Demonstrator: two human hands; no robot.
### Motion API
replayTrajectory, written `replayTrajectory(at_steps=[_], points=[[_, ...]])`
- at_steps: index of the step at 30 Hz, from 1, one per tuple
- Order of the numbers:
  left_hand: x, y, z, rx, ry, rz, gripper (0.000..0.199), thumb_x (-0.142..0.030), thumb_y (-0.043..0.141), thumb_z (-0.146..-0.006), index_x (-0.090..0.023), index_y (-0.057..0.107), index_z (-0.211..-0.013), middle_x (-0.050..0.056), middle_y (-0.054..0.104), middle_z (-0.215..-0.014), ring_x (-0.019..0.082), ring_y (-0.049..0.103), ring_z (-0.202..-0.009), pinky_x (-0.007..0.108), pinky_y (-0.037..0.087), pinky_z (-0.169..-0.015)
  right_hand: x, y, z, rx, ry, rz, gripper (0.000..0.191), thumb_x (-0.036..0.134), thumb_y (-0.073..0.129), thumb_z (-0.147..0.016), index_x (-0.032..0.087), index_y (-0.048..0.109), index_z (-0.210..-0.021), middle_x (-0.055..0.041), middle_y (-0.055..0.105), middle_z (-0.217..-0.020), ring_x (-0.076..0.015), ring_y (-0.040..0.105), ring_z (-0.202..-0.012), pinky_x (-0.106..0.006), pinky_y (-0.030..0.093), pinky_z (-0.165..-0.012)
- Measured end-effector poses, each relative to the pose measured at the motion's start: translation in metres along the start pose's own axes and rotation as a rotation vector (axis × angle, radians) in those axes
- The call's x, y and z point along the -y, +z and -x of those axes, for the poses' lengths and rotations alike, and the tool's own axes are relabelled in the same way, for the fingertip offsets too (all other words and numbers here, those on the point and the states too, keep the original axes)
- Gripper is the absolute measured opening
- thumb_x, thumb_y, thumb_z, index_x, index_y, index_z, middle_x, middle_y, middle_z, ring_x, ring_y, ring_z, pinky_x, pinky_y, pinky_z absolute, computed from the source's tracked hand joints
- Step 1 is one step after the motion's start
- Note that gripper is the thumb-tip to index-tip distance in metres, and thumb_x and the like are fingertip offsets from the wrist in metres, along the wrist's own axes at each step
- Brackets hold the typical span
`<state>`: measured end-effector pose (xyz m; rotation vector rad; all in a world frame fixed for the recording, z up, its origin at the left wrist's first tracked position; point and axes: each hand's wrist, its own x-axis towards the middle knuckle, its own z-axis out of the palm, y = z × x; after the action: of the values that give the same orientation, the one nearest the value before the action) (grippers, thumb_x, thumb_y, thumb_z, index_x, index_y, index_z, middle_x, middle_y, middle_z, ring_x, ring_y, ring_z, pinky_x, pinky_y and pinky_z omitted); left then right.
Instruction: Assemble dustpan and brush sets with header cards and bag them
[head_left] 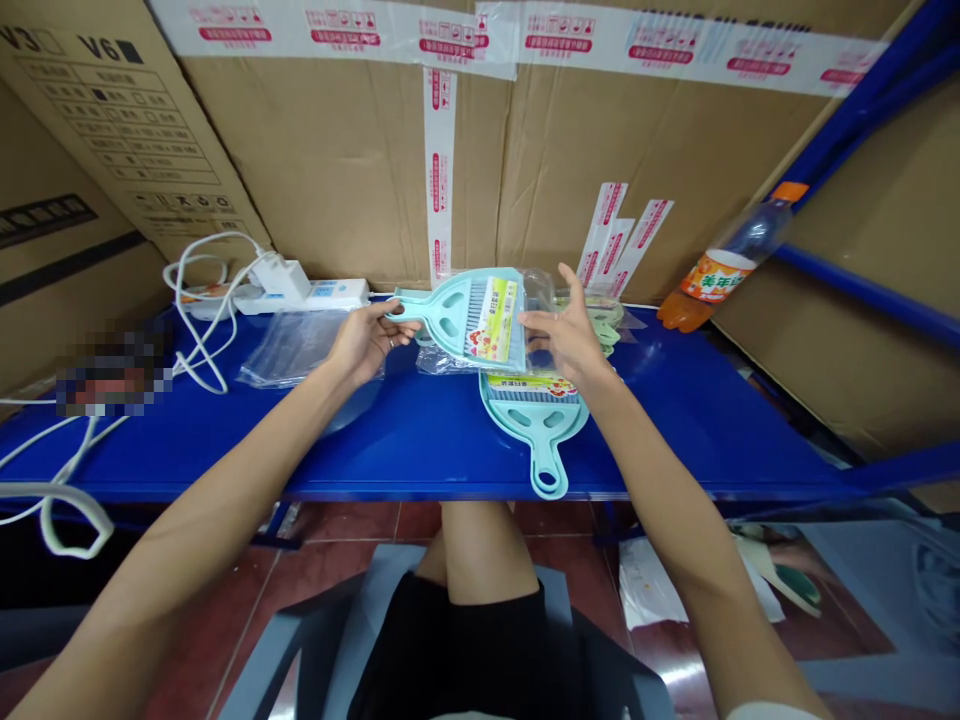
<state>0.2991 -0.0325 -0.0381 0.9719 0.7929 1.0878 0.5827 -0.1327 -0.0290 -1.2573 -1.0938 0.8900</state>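
Note:
A light-blue mini dustpan [455, 315] with a brush and a yellow-white label card [493, 320] is held above the bench, its handle to the left. My left hand [365, 340] is closed round the handle end. At the wide end, my right hand [570, 335] grips the pan's edge, where clear plastic film [536, 287] shows; one finger is raised. Below it a second light-blue dustpan [536, 425], also with a brush and card, lies on the bench with its handle toward me. My right hand and the held pan partly cover it.
On the blue bench [420, 450] lie clear plastic bags [296, 345] and, behind my right hand, pale-green wrapped items [606, 325]. A power strip [330, 293] with white cables stands back left. An orange drink bottle [724, 265] leans at right. Cardboard [352, 150] walls the back.

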Motion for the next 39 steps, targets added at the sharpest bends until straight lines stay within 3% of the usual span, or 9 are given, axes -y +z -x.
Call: replayTrajectory(at_steps=[8, 13, 18, 21, 24, 27, 30, 34, 39], points=[[0.004, 0.001, 0.000, 0.076, 0.020, -0.028, 0.007, -0.019, 0.072, -0.089, -0.013, 0.069, -0.088, 0.016, 0.081, -0.078, 0.018, 0.073, -0.064, 0.025, 0.055, -0.062, 0.003, -0.006, -0.003, -0.115, -0.074, 0.061, 0.115, 0.021, 0.079, -0.085, 0.043, 0.017, -0.179, -0.0035, 0.076, -0.105, -0.0284, 0.077, -0.088, -0.045, 0.067, -0.073], [0.003, -0.001, 0.006, 0.296, 0.035, -0.060, 0.018, -0.027, 0.076, -0.095, -0.009, 0.076, -0.098, 0.024, 0.086, -0.099, 0.024, 0.080, -0.078, 0.028, 0.057, -0.063, 0.001, -0.021, -0.015, -0.219, -0.068, 0.034, 0.106, 0.022, 0.079, -0.079, 0.039, 0.031, -0.172, -0.0045, 0.079, -0.114, -0.0281, 0.078, -0.095, -0.044, 0.068, -0.080], [-0.003, 0.000, 0.012, 0.425, 0.031, -0.057, 0.036, -0.040, 0.073, -0.102, -0.010, 0.080, -0.122, 0.024, 0.085, -0.121, 0.026, 0.083, -0.087, 0.029, 0.059, -0.064, 0.013, -0.080, -0.043, -0.400, -0.079, -0.042, 0.066, 0.019, 0.077, -0.070, 0.026, 0.062, -0.135, -0.0107, 0.078, -0.132, -0.0296, 0.078, -0.114, -0.044, 0.069, -0.094], [-0.006, -0.001, 0.013, 0.411, 0.035, -0.056, 0.036, -0.038, 0.073, -0.101, -0.010, 0.080, -0.123, 0.023, 0.086, -0.119, 0.024, 0.082, -0.085, 0.028, 0.059, -0.065, 0.026, -0.130, -0.067, -0.428, -0.056, 0.083, 0.044, 0.018, 0.071, -0.069, 0.024, 0.067, -0.112, -0.0131, 0.080, -0.123, -0.0330, 0.079, -0.112, -0.049, 0.069, -0.093], [-0.007, -0.001, 0.012, 0.392, 0.058, -0.065, 0.034, -0.038, 0.076, -0.098, -0.011, 0.081, -0.118, 0.022, 0.087, -0.111, 0.024, 0.081, -0.082, 0.028, 0.058, -0.064, 0.040, -0.171, -0.088, -0.352, 0.022, 0.214, 0.034, 0.017, 0.071, -0.069, 0.026, 0.069, -0.102, -0.0119, 0.081, -0.105, -0.0341, 0.079, -0.100, -0.052, 0.068, -0.087], [-0.002, -0.001, 0.012, 0.405, 0.087, -0.068, 0.037, -0.042, 0.081, -0.095, -0.011, 0.082, -0.116, 0.021, 0.087, -0.108, 0.023, 0.080, -0.081, 0.028, 0.057, -0.064, 0.050, -0.193, -0.104, -0.389, 0.032, 0.350, 0.023, 0.010, 0.069, -0.084, 0.022, 0.074, -0.103, -0.0120, 0.078, -0.096, -0.0230, 0.073, -0.084, -0.039, 0.062, -0.083], [0.008, 0.001, 0.011, 0.408, 0.088, -0.090, 0.037, -0.044, 0.083, -0.093, -0.012, 0.083, -0.113, 0.020, 0.087, -0.105, 0.022, 0.078, -0.078, 0.028, 0.056, -0.063, 0.053, -0.197, -0.119, -0.444, -0.001, 0.442, 0.031, 0.000, 0.059, -0.094, 0.013, 0.079, -0.113, -0.0125, 0.079, -0.099, -0.0133, 0.063, -0.076, -0.031, 0.053, -0.080], [0.022, 0.004, 0.008, 0.402, 0.014, -0.167, 0.034, -0.043, 0.083, -0.093, -0.013, 0.084, -0.109, 0.020, 0.087, -0.100, 0.021, 0.077, -0.073, 0.028, 0.053, -0.061, 0.042, -0.185, -0.140, -0.336, -0.017, 0.766, 0.034, 0.004, 0.058, -0.101, 0.007, 0.085, -0.122, -0.0142, 0.082, -0.102, -0.0127, 0.059, -0.069, -0.033, 0.050, -0.077], [0.024, 0.005, 0.008, 0.387, 0.033, -0.178, 0.032, -0.043, 0.083, -0.094, -0.014, 0.084, -0.108, 0.018, 0.087, -0.097, 0.021, 0.077, -0.073, 0.028, 0.054, -0.062, 0.022, -0.168, -0.162, -0.207, -0.070, 0.950, 0.038, -0.005, 0.061, -0.091, 0.013, 0.091, -0.106, -0.0124, 0.087, -0.113, -0.0217, 0.076, -0.097, -0.035, 0.057, -0.098]])
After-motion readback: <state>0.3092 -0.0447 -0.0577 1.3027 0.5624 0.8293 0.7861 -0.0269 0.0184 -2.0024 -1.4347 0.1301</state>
